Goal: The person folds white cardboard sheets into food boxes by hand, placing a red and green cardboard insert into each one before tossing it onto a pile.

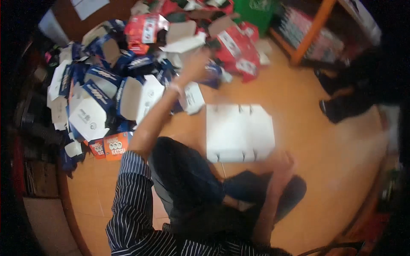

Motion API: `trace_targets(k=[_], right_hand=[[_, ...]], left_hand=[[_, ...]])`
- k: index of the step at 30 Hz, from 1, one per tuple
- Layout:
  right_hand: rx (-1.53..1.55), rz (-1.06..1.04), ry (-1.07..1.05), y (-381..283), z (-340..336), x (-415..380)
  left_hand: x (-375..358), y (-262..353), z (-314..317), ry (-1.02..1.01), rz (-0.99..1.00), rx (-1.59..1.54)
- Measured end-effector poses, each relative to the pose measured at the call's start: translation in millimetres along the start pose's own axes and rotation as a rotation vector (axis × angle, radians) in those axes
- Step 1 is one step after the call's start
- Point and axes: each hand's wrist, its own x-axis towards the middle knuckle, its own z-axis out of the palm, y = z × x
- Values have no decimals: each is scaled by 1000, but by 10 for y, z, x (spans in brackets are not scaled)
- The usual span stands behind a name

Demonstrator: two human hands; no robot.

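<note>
White carton: laid flat and opened out mid-floor, its slotted edges seen (240, 133)
Right hand: blurred, held by the carton's near right corner; whether anything is gripped cannot be told (284, 166)
Left hand: blurred, extended to the pile, well apart from the right; grip cannot be told (198, 62)
Blue cartons: heaped towards the floor's far left corner (102, 87)
Red cartons: piled along the far edge (237, 47)
Floor: orange-brown (316, 149)
Person: dark shoes seen near the right edge (335, 109)

The floor (326, 166) gives passage right of the white cardboard (240, 133), while boxes (95, 99) block the far left and a person's feet (334, 110) the far right.
</note>
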Motion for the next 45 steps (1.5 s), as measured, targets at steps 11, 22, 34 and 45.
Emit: trace_targets(k=[11, 22, 34, 45], right_hand=[[88, 17, -55, 88, -254, -23], [111, 321, -443, 1340, 69, -235], [-167, -492, -525, 373, 575, 45], [-284, -472, -646, 227, 679, -201]], left_hand=[[-1743, 1495, 1252, -985, 165, -444], [-1620, 1687, 1303, -713, -50, -425], [-1546, 1569, -414, -750, -507, -1274], [-1706, 1552, -780, -667, -716, -1697]])
